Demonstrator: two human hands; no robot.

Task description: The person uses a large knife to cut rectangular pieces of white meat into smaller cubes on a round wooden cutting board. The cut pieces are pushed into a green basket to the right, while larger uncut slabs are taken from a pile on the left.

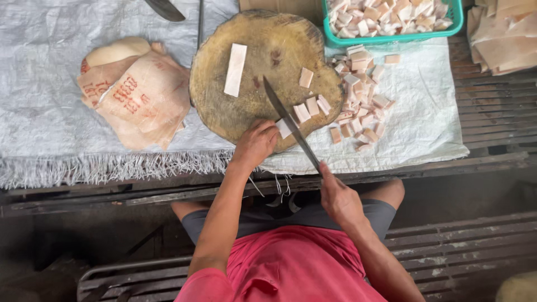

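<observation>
The left hand (256, 142) presses its curled fingers on a pale strip of fat (284, 128) at the near edge of the round wooden chopping block (235, 106). The right hand (338, 198) is closed around the handle of a long knife (288, 120), whose blade lies across the strip just beside the left fingers. Cut cubes (312, 106) sit on the block, with more (361, 100) heaped on the white sheet (425, 112) covering the desk. A green basket (391, 38) holds further pieces. Stamped slabs of skin (137, 95) lie to the left.
</observation>
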